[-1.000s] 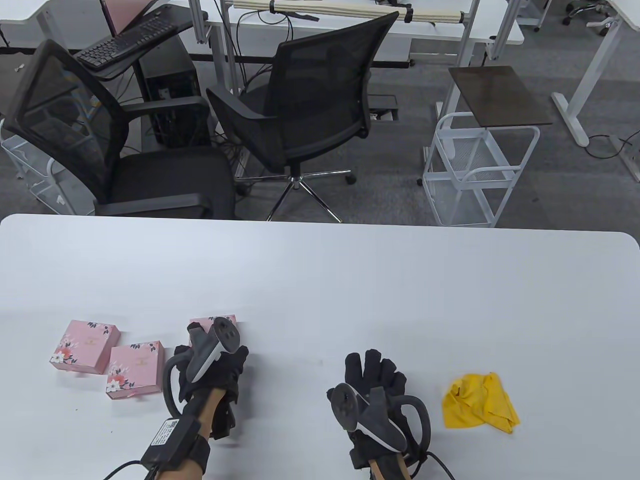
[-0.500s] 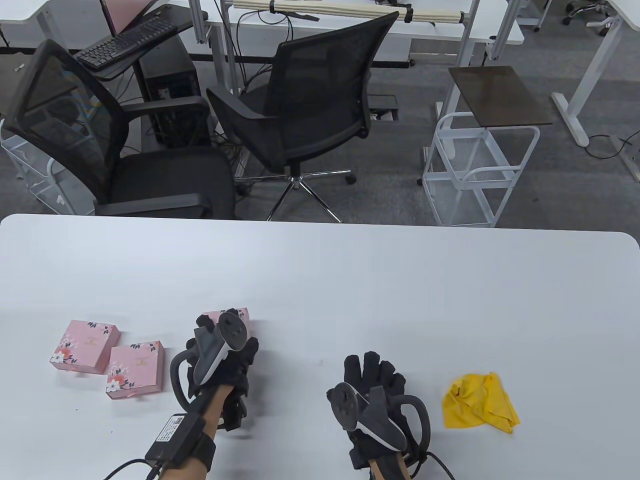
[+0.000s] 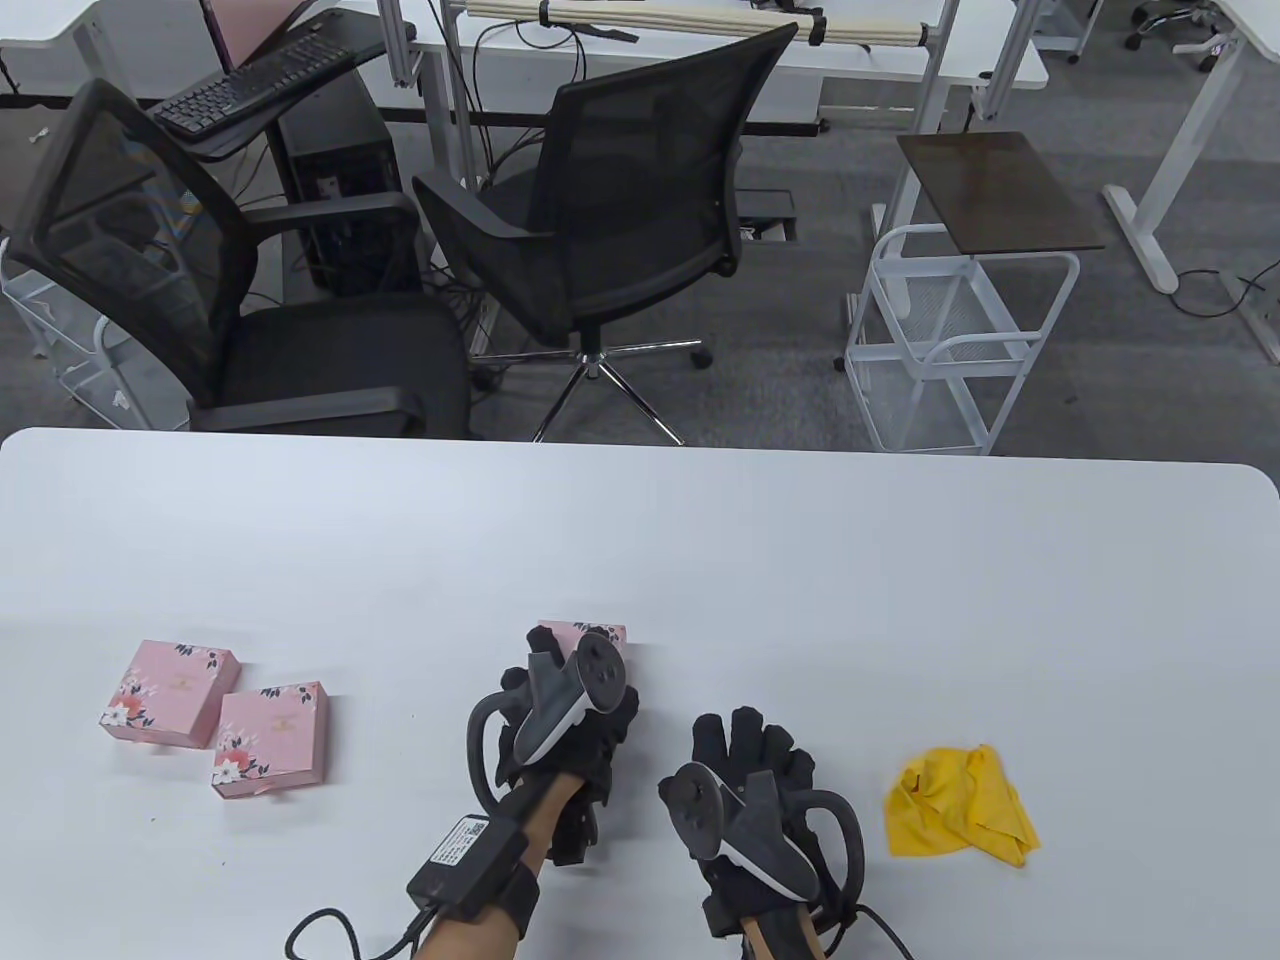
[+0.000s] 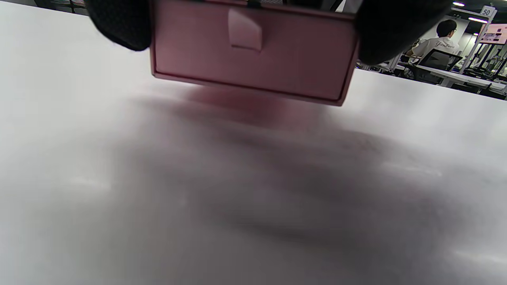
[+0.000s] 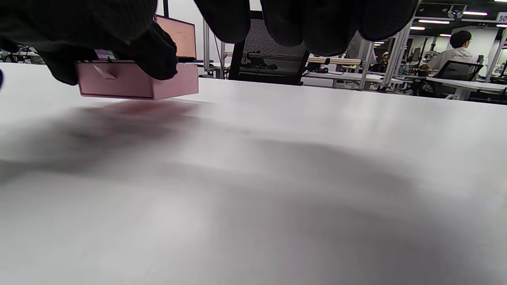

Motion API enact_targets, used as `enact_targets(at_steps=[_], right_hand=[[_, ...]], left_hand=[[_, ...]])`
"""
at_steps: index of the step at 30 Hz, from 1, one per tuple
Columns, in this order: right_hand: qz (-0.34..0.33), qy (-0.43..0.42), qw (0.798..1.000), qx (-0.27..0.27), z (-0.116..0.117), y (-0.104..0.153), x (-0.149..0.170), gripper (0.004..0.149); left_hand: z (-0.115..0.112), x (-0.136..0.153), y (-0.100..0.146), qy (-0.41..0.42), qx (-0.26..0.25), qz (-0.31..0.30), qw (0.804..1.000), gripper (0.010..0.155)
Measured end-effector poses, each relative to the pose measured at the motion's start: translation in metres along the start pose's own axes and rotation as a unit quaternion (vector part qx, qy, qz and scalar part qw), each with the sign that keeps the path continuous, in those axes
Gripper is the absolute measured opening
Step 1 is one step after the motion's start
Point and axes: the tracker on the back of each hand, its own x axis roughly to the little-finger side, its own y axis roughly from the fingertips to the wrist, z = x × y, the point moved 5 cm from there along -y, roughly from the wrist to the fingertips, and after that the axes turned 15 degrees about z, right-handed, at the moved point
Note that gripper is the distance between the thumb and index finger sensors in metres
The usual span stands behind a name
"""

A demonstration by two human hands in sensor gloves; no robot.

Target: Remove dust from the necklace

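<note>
Table (image 3: 700, 560): white, it carries everything you work with.
Yellow cloth (image 3: 960, 802): crumpled, near right, just right of your right hand.
Two pink boxes (image 3: 270, 737): side by side at the near left, untouched.
Held pink box (image 4: 253, 51): your left hand (image 3: 570, 715) grips it by both sides, lifted just off the table at centre.
Right hand (image 3: 755, 780): fingers relaxed, holding nothing, just right of your left.
Necklace: not visible; I cannot tell which box holds it.

The left hand (image 3: 560, 720) hides most of the pink box (image 3: 583, 634); its contents are unseen.
</note>
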Motion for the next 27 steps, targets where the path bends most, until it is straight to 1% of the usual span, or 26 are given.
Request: enact_targets(at_steps=[2, 3, 6, 9, 11, 13, 15, 18, 20, 21, 24, 27], right_hand=[[0.001, -0.001, 1.000, 0.000, 0.000, 0.000, 0.001, 0.070], [0.002, -0.001, 1.000, 0.000, 0.000, -0.001, 0.001, 0.070], [0.003, 0.002, 1.000, -0.005, 0.002, -0.001, 0.001, 0.070], [0.003, 0.007, 1.000, -0.007, 0.003, -0.002, 0.000, 0.070], [0.004, 0.009, 1.000, -0.006, 0.003, -0.002, 0.000, 0.070], [0.003, 0.009, 1.000, -0.003, 0.002, -0.002, 0.000, 0.070], [0.000, 0.001, 1.000, -0.004, 0.003, -0.002, -0.001, 0.070], [-0.012, -0.029, 0.999, -0.008, 0.006, -0.001, -0.005, 0.068], [-0.015, -0.056, 0.998, -0.014, 0.008, -0.001, -0.007, 0.065], [-0.017, -0.083, 0.996, -0.022, 0.010, -0.002, -0.009, 0.062], [-0.024, -0.143, 0.989, -0.023, 0.015, -0.008, -0.012, 0.057], [-0.008, -0.188, 0.981, -0.048, 0.018, -0.016, -0.014, 0.052]], left_hand=[[-0.008, -0.004, 0.000, -0.016, 0.005, 0.000, 1.000, 0.075], [-0.009, -0.005, 0.000, -0.029, -0.010, -0.001, 1.000, 0.075], [-0.012, -0.005, 0.001, -0.030, -0.003, -0.005, 1.000, 0.077], [-0.012, -0.002, 0.001, -0.038, 0.037, -0.017, 0.998, 0.083], [-0.004, 0.006, 0.000, -0.022, 0.038, -0.021, 0.999, 0.085], [0.004, 0.019, -0.003, 0.000, 0.022, -0.017, 1.000, 0.079], [0.009, 0.033, -0.009, 0.028, 0.015, -0.014, 0.999, 0.067], [0.009, 0.052, -0.019, 0.071, 0.013, -0.010, 0.997, 0.056], [0.004, 0.059, -0.025, 0.077, 0.021, -0.010, 0.997, 0.054], [0.002, 0.060, -0.027, 0.079, 0.025, -0.019, 0.996, 0.054], [0.005, 0.062, -0.030, 0.112, 0.010, -0.028, 0.993, 0.055], [0.006, 0.062, -0.031, 0.089, 0.010, -0.039, 0.995, 0.055]])
